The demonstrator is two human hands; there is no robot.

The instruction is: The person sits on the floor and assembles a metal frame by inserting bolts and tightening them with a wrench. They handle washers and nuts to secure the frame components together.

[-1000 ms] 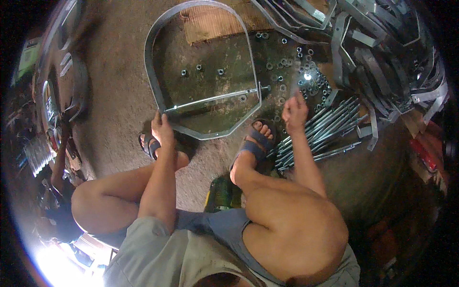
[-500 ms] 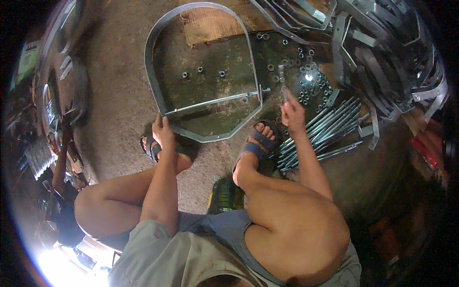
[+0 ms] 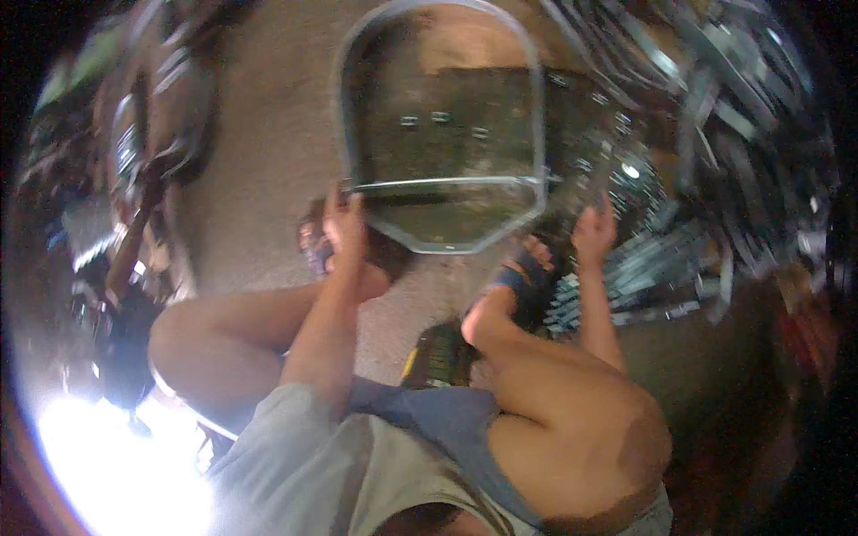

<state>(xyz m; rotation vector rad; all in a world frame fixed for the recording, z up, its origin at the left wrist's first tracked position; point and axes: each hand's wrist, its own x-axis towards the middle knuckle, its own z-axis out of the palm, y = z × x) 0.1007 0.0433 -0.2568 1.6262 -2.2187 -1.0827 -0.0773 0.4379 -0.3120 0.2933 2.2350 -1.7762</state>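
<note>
A rounded metal strap frame (image 3: 340,98) lies on the floor before me, curved at its far end and angled at its near end. A long threaded rod (image 3: 447,182) spans it from side to side, its right end poking past the strap. My left hand (image 3: 344,228) is closed on the frame's left side, by the rod's left end. To the right of the frame, my right hand (image 3: 594,237) is closed around a slim metal tool (image 3: 606,165) pointing away from me; blur hides its exact kind. Several nuts (image 3: 440,117) lie inside the frame.
Loose nuts and washers (image 3: 648,183) scatter at the right, beyond a pile of threaded rods (image 3: 617,277). Bent metal straps (image 3: 733,116) heap at the far right. Cardboard (image 3: 474,40) lies under the frame's far end. More curved straps (image 3: 183,116) are at the left, near another person's arm (image 3: 138,232).
The whole view has shifted and blurred, so the scene sits farther right and the rod looks more level. Both hands keep their holds; the right hand is slightly lower relative to the frame.
</note>
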